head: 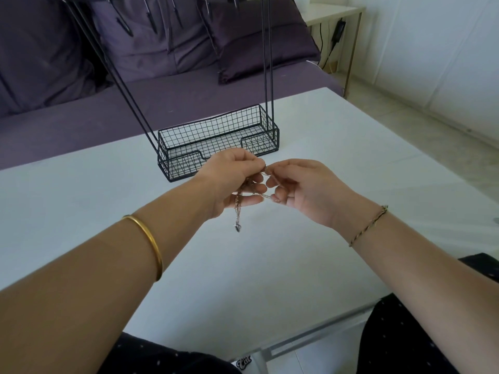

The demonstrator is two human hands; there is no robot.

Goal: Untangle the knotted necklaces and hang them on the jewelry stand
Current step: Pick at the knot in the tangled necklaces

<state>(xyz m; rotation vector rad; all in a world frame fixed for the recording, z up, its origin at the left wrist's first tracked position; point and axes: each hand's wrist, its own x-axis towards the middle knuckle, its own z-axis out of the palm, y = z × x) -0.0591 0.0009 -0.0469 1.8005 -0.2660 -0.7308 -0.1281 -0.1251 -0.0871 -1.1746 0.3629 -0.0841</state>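
Note:
Thin tangled necklaces hang in a bunch above the white table, a small dark pendant dangling at the bottom. My left hand pinches the chains at the top, and more strands run through its lower fingers. My right hand pinches a strand right beside the left fingertips, with another strand stretched across to its lower fingers. Just behind my hands stands the black wire jewelry stand, its basket base empty. Its tall rods rise out of view at the top, and no chain shows on the visible hooks.
A purple sofa with cushions runs along the table's far edge. A small side table with cables stands at the back right. My knees in dark dotted fabric sit at the table's near edge.

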